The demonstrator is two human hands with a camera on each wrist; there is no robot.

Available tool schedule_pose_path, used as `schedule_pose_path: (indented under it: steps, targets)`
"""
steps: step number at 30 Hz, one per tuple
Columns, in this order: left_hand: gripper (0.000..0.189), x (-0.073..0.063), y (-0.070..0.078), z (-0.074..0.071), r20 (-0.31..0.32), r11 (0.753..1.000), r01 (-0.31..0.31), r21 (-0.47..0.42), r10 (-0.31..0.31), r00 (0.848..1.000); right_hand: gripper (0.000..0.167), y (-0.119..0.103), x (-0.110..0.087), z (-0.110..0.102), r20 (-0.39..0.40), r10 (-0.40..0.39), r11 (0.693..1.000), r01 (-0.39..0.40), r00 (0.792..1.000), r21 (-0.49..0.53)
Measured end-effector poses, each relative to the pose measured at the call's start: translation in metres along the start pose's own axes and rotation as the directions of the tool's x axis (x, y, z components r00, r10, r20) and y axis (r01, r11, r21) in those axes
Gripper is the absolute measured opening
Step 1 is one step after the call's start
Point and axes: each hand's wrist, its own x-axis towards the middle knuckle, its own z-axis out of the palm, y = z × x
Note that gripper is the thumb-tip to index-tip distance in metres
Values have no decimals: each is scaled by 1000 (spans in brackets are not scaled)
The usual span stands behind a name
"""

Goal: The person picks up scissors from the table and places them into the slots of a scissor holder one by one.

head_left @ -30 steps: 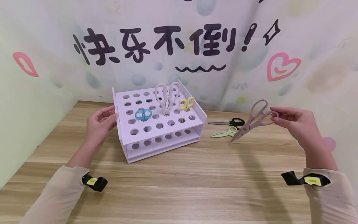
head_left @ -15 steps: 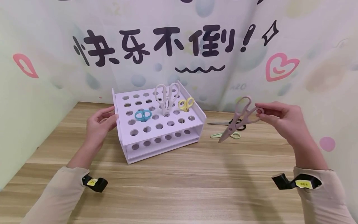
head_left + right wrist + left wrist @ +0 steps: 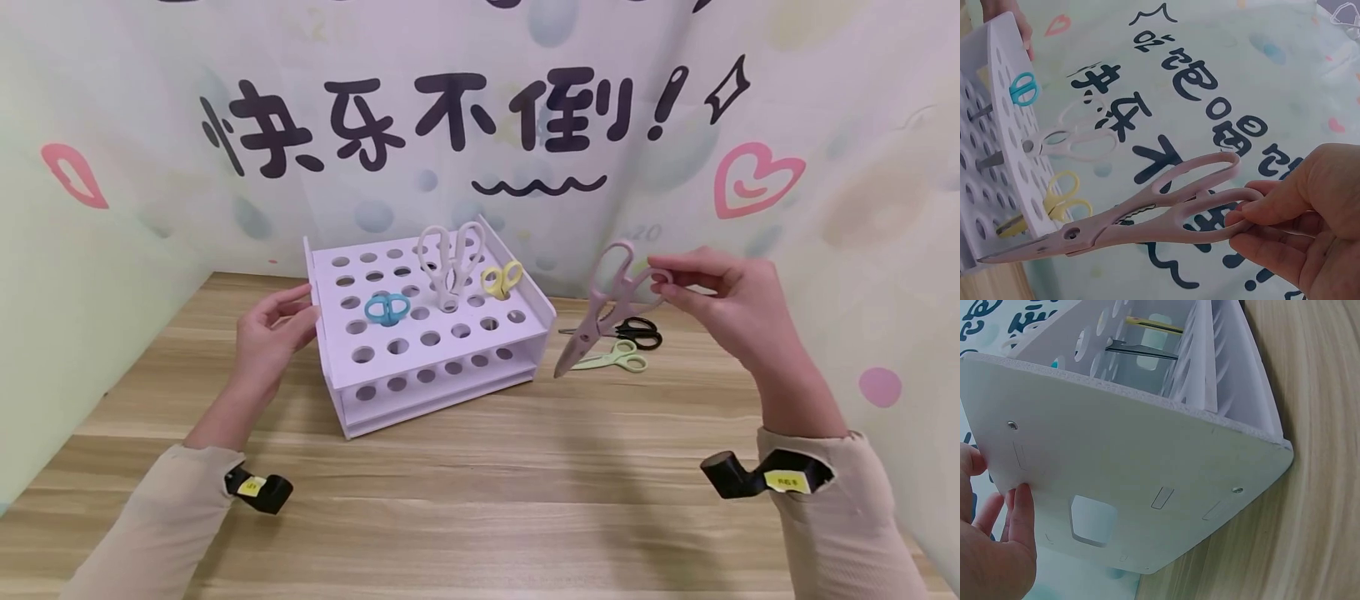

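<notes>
Right grip point(image 3: 738, 308) pinches pink scissors point(image 3: 600, 323) by one handle loop
They slant tip-down above the desk point(image 3: 480, 517), just right of the holed rack point(image 3: 442, 352); the left grip point(image 3: 273, 329), loosely spread, touches the rack's left side.

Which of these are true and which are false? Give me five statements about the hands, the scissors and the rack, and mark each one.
1. The right hand holds the pink scissors by a handle loop. True.
2. The blue scissors, white scissors and yellow scissors are in holes of the rack. True.
3. The pink scissors are in a hole too. False: they are held in the air, outside the rack.
4. The black scissors and green scissors lie on the table. True.
5. The left hand holds the black scissors. False: it touches the side of the rack.
</notes>
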Motion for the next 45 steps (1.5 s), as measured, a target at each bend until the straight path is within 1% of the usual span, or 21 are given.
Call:
schedule_pose_path:
  steps: [3, 9, 15, 21, 24, 30, 33, 38, 45]
  targets:
    - [40, 0, 0, 0, -3, 1000, 0, 8, 0, 1000, 27, -6, 7, 3, 4, -24, 1000, 24, 1000, 15]
    - [41, 0, 0, 1, -2, 1000, -2, 12, 2, 1000, 27, -16, 22, 7, 21, -21, 998, 20, 1000, 68]
    - [39, -1, 1, 2, -9, 1000, -2, 7, 2, 1000, 28, -24, 38, 9, 11, 4, 992, -5, 1000, 124]
    - [38, -1, 2, 2, -17, 1000, -3, 15, 3, 1000, 26, -25, 55, 10, -5, 73, 985, -72, 997, 154]
    - [39, -1, 3, 2, -16, 1000, 1, 17, -1, 1000, 25, -23, 63, 10, -4, 97, 977, -95, 995, 193]
    - [40, -1, 2, 1, -10, 1000, 7, 17, -6, 1000, 25, -22, 75, 8, 13, 124, 944, -122, 992, 307]
    - [38, 0, 2, 1, -16, 1000, 6, 12, -6, 1000, 25, -22, 80, 9, 10, 139, 940, -135, 990, 314]
    - [37, 0, 1, 2, -23, 1000, -1, 8, 1, 1000, 25, -20, 89, 15, 8, 168, 930, -161, 986, 329]
    - [39, 0, 1, 1, -24, 1000, 4, 29, -4, 1000, 24, -13, 96, 23, 25, 233, 895, -224, 972, 387]
